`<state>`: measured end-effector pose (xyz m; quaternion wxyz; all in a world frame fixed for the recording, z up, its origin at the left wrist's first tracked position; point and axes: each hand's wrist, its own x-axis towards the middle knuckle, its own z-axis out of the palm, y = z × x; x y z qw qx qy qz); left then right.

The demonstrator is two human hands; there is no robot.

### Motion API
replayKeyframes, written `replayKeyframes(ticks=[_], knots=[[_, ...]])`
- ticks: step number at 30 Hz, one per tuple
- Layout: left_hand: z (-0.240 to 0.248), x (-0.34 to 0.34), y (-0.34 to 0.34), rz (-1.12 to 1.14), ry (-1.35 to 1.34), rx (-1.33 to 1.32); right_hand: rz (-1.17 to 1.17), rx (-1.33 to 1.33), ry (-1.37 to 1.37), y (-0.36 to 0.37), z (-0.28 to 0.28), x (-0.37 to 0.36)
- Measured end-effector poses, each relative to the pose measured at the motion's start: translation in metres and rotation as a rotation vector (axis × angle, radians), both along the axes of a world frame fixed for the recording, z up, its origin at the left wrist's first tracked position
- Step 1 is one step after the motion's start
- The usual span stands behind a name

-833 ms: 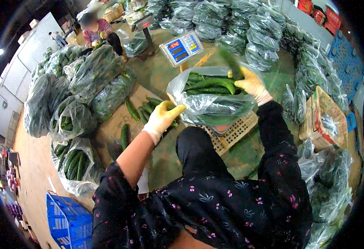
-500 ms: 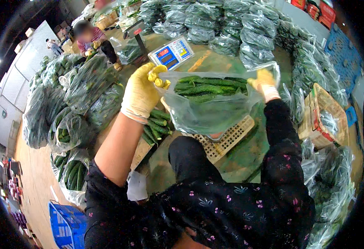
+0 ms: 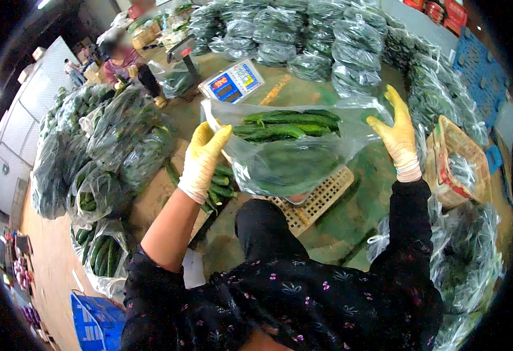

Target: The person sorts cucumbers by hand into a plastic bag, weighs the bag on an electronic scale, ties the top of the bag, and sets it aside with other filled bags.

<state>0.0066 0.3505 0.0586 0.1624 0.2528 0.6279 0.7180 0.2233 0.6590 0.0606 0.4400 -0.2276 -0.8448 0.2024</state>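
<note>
A clear plastic bag (image 3: 285, 169) full of green cucumbers (image 3: 288, 126) rests in front of me, its mouth spread wide so that the cucumbers show. My left hand (image 3: 205, 158), in a yellow glove, pinches the bag's left side by a whitish gathered handle. On the other side my right hand (image 3: 398, 131), gloved alike, is open with thumb and fingers apart, close to the bag's right handle. Beneath the bag a beige slatted plastic crate (image 3: 320, 202) partly shows. Loose cucumbers (image 3: 221, 187) lie beside my left wrist.
A scale display (image 3: 233, 82) stands beyond the bag. Stacked bags of cucumbers (image 3: 358, 52) line the back and right; more bagged cucumbers (image 3: 119, 128) are heaped left. A crate (image 3: 455, 164) sits right, a blue basket (image 3: 95, 319) lower left. Another person (image 3: 125, 64) sits at far left.
My right hand has opened and moved outward off the bag's right edge. My left hand has come lower, now pinching the bag's left handle. The scale display reading has changed.
</note>
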Motion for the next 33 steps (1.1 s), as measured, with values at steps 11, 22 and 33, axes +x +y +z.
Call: replayKeyframes(ticks=[11,22,33], knots=[[-0.008,-0.011,0.018,0.013,0.103,-0.057,0.002,-0.478,-0.071,0.063,-0.043,-0.027],[0.003,-0.010,0.013,-0.271,-0.134,0.051,0.611,-0.694,-0.065,0.019,-0.018,-0.050],[0.004,-0.003,0.002,-0.242,-0.120,0.028,0.215,-0.184,-0.880,-0.016,-0.063,-0.062]])
